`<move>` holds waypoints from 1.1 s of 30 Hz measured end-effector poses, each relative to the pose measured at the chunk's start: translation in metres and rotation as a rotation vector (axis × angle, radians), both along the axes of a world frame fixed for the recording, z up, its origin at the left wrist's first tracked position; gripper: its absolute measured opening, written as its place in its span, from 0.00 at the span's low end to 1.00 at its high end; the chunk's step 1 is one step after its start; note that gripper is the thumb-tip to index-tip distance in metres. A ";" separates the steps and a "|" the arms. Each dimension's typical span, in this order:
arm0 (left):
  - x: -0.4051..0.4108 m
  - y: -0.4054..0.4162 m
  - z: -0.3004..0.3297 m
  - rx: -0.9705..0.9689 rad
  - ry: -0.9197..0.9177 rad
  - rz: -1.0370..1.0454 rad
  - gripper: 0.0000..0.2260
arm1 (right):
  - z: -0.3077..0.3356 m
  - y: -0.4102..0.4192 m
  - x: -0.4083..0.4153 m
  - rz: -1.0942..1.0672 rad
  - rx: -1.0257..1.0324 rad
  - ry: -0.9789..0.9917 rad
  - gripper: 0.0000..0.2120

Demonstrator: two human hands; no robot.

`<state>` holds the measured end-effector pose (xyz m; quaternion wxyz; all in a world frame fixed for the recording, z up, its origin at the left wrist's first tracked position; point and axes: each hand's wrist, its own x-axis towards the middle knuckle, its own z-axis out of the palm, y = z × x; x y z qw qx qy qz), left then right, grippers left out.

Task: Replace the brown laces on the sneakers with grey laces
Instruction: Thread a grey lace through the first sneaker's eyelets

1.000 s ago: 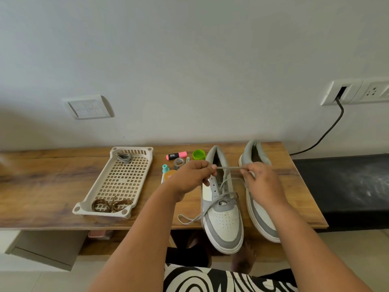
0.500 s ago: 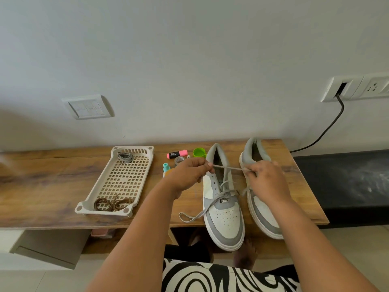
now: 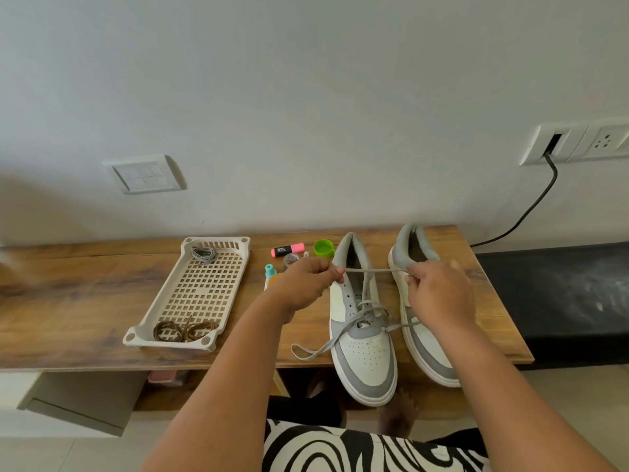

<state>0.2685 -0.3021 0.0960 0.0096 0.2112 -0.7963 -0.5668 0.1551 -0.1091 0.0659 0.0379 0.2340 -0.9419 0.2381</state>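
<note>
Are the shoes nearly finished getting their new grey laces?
About halfway. Done: brown laces lie in the tray. In hand: both hands stretch a grey lace over the left sneaker. Left: the right sneaker; a spare grey lace waits.

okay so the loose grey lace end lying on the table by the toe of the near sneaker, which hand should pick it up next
Probably the left hand. The loose lace end lies on the table left of the sneaker, on that hand's side. The right hand sits across the shoe and would have to reach over it.
</note>
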 end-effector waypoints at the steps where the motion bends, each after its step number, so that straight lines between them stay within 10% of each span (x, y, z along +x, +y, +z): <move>1: 0.000 0.001 0.000 -0.030 -0.016 -0.015 0.11 | 0.000 -0.001 0.002 0.065 -0.077 -0.060 0.21; 5: -0.006 0.016 0.002 -0.099 -0.043 -0.103 0.11 | -0.002 -0.018 0.024 0.357 -0.254 -0.118 0.22; 11: -0.002 0.008 0.009 -0.079 0.036 -0.044 0.12 | -0.008 -0.012 0.001 0.127 -0.248 -0.012 0.10; 18: -0.006 0.011 -0.001 -0.211 -0.056 -0.155 0.09 | 0.001 -0.015 0.011 0.404 -0.402 -0.644 0.13; 33: -0.018 0.014 -0.031 -0.466 -0.160 0.106 0.10 | -0.011 -0.014 0.010 0.293 -0.315 -0.452 0.03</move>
